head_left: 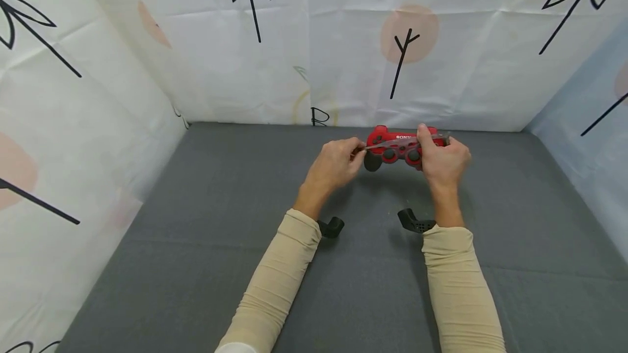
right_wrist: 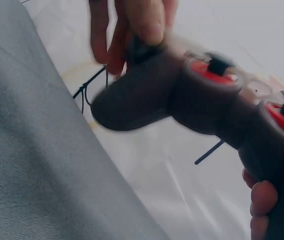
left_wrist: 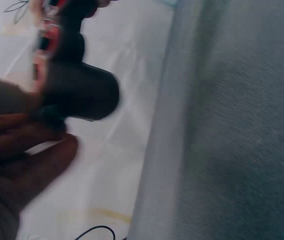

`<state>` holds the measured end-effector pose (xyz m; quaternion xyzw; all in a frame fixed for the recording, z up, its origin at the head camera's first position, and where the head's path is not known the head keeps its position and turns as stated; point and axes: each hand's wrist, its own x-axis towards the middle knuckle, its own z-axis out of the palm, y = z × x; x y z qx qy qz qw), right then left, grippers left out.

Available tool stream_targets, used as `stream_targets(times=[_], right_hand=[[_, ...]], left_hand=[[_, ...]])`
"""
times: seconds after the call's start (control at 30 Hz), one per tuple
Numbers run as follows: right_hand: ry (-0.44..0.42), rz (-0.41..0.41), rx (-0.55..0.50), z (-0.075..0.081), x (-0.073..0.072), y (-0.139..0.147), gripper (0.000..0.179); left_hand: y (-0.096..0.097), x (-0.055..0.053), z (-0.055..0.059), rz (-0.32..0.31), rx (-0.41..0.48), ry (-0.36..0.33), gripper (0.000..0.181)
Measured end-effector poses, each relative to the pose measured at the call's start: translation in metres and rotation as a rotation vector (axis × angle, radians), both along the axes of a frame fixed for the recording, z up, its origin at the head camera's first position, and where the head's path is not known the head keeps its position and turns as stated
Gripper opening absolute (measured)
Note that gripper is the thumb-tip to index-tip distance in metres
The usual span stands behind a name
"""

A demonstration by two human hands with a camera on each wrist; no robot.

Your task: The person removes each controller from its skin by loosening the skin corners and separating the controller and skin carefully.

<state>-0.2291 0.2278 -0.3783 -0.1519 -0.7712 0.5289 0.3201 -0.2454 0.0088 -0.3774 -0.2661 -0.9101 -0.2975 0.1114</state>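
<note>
A red game controller with "SONY" lettering is held up above the far part of the table. A dark, partly see-through cover lies over its lower part and grips, and its pale edge slants across the front. My right hand grips the controller's right end, thumb on top. At the other end, my left hand pinches the cover's edge with thumb and fingers. The right wrist view shows left fingertips at a dark piece beside the grip. Blur in the left wrist view hides the exact pinch.
The grey table runs back to a white fabric wall with plant prints. More fabric stands along the left and right sides. Black wrist mounts stick out inward from both sleeves.
</note>
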Motion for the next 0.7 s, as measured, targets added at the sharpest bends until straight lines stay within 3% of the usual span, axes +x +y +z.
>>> stream_targets(times=[0.2, 0.33, 0.5, 0.7], right_hand=[[-0.024, 0.049, 0.093, -0.002, -0.001, 0.001, 0.054], [-0.041, 0.105, 0.132, -0.003, -0.001, 0.000, 0.053], [-0.097, 0.186, 0.100, -0.001, 0.002, -0.004, 0.051], [-0.163, 0.275, 0.055, 0.007, 0.007, -0.011, 0.052]], left_hand=[[-0.004, -0.003, 0.002, -0.014, 0.031, -0.317, 0.042], [-0.011, -0.007, 0.001, -0.030, 0.051, -0.462, 0.055], [-0.016, -0.009, 0.001, -0.043, 0.125, -0.498, 0.081], [-0.015, -0.008, 0.004, -0.091, 0.274, -0.410, 0.109]])
